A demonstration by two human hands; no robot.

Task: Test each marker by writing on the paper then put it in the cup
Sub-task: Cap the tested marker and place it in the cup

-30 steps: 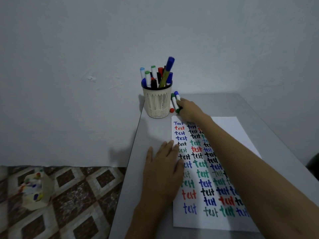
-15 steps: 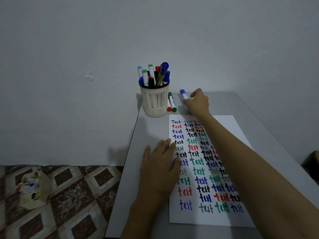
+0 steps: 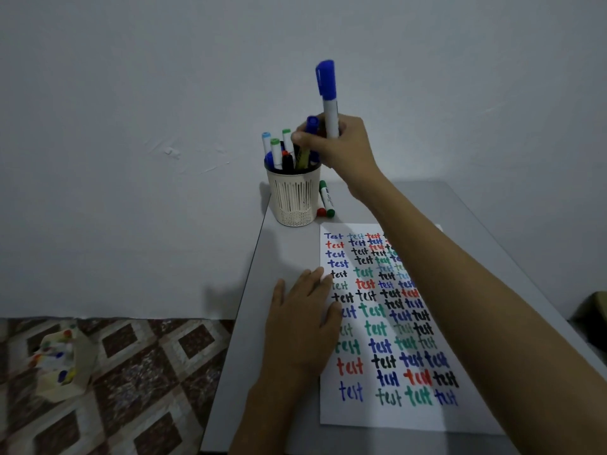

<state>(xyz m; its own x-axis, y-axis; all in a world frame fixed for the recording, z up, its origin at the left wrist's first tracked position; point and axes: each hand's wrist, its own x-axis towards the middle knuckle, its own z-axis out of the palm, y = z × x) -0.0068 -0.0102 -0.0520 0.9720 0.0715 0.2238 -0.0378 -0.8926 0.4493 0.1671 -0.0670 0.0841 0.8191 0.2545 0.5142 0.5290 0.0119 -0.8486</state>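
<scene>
- Gripping a blue-capped marker (image 3: 328,100) by its lower barrel, the right hand (image 3: 341,149) is hovering in the upper middle of the frame; its fingers are curling round the white barrel, and the marker is standing almost upright with the cap pointing up.
- Sitting just below and to the left of that hand, a white slotted cup (image 3: 293,198) is holding several capped markers (image 3: 277,152); the hand's knuckles are overlapping the tallest of them, though I cannot tell whether they are touching.
- Judging the coming move: the cup's mouth is lying down and left of the held marker, and the marker's long axis is already matching the cup's, so a short drop would be seating it; the cup is looking crowded, so the gap may be tight.
- Lying lower in the frame, the paper (image 3: 331,412) is carrying rows of the word "test" in blue, red, green and black; whether this marker has written there I cannot tell, and its cap is on.
- Pressing flat with straight fingers, the left hand (image 3: 300,326) is resting on the paper's left edge and the grey table (image 3: 289,257); it is well apart from the cup, so the right hand is the nearer one.
- Waiting on the table just right of the cup, a green marker (image 3: 326,198) and a red marker (image 3: 321,211) are lying side by side.
</scene>
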